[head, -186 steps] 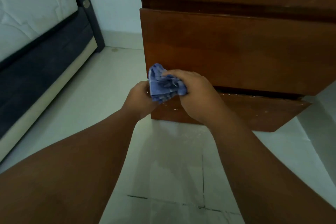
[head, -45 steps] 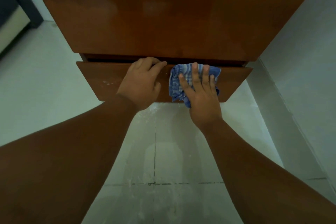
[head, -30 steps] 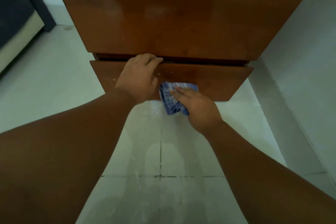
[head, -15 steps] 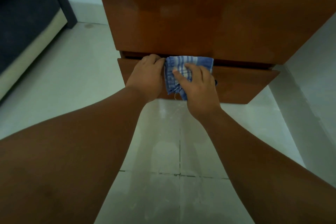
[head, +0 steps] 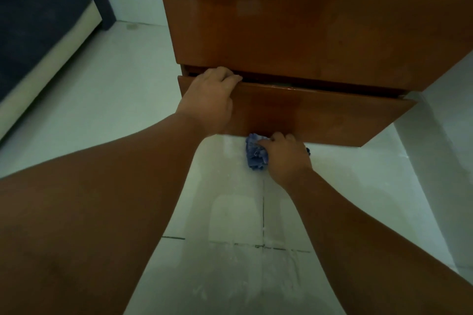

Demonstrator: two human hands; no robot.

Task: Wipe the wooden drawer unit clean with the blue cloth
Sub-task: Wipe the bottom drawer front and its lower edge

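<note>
The blue cloth (head: 256,155), judged soft and light, was clutched bunched in the right hand (head: 286,155); the rigid drawer (head: 322,115) above was gripped by the left hand (head: 208,102).

Arms outstretched; left hand (head: 208,102) hooks drawer (head: 322,115) edge, right hand (head: 288,156) grips cloth (head: 254,156).

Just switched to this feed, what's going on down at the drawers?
A person is wiping the wooden drawer unit. The left hand grips the top edge of the bottom drawer, fingers curled into the dark gap above it. The right hand holds the bunched blue cloth against that drawer front's lower edge, just above the tiled floor.
</note>
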